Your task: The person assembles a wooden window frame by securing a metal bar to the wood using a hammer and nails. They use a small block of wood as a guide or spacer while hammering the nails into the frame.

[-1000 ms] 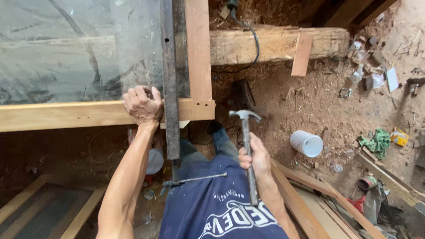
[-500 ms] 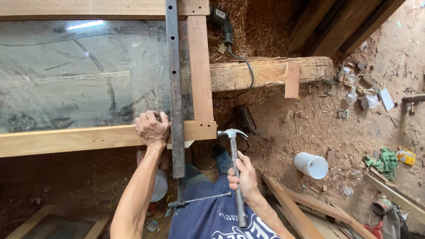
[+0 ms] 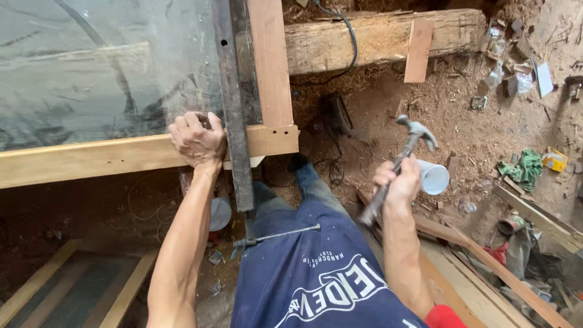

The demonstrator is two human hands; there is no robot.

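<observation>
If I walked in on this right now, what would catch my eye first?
Probably the claw hammer, raised in the right hand right of centre, above the sawdust-strewn floor. Next, the left hand gripping the pale wooden frame beside a dark metal bar, with a large glass pane filling the upper left. A white cup lies just behind the hammer hand.

The left hand [image 3: 195,140] hides its fingertips (behind the wooden rail [image 3: 91,159]).
</observation>
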